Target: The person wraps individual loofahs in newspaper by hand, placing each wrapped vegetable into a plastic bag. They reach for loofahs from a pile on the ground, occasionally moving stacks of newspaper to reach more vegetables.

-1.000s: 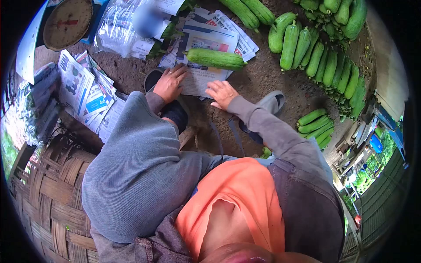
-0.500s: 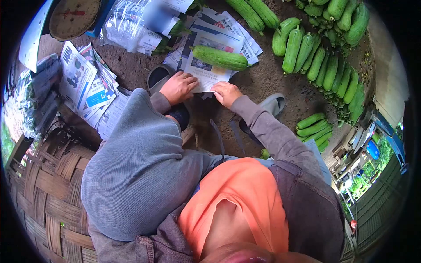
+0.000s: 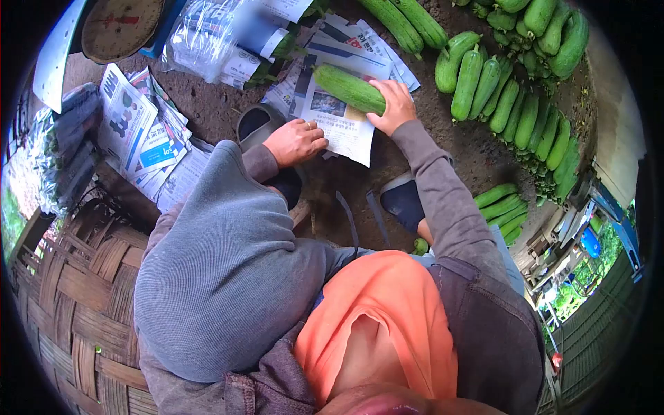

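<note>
A long green gourd (image 3: 346, 88) lies slantwise on a newspaper sheet (image 3: 349, 144) on the ground in front of me. My right hand (image 3: 393, 105) grips the gourd's right end, thumb on the near side and fingers over the top. At the sheet's near left edge is my left hand (image 3: 297, 142), wearing a ring; its fingers are curled onto the paper, the tips partly hidden. More newspaper sheets (image 3: 394, 52) lie beneath and beyond the gourd.
Rows of green gourds (image 3: 519, 114) lie at the right, with a smaller group (image 3: 501, 207) nearer me. Wrapped gourds in a clear plastic bag (image 3: 200, 38) lie at upper left, beside a dial scale (image 3: 117, 28). A newspaper stack (image 3: 142, 131) sits left. My sandals (image 3: 256, 123) flank the work area.
My right hand has left the sheet's near edge, moved up and right, and taken hold of the gourd's right end. The gourd has tilted, and the sheet's near corner now lies loose.
</note>
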`<state>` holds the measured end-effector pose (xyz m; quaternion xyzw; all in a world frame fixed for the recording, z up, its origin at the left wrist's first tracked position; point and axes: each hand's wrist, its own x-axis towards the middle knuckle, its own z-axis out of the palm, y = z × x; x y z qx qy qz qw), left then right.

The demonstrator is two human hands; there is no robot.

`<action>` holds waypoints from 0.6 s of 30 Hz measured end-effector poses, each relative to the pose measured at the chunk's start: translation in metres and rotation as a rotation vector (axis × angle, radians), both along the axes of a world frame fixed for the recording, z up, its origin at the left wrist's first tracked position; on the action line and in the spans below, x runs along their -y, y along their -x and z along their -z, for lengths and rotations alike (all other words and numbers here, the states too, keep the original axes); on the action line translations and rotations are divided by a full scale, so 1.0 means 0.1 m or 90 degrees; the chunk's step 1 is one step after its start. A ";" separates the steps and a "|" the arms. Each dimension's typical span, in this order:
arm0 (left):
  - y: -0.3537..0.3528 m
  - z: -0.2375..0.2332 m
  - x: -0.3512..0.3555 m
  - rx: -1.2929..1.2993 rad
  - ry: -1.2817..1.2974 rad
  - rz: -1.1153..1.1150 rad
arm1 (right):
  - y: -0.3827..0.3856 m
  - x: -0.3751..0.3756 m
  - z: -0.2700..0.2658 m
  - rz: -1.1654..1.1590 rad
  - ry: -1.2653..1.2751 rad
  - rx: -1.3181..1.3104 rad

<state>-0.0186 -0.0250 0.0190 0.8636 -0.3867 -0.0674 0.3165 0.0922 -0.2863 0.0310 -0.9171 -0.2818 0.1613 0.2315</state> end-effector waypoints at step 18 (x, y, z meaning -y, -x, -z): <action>-0.42 0.07 0.12 0.001 0.058 -0.066 | 0.48 -0.13 -0.16 0.017 -0.209 -0.008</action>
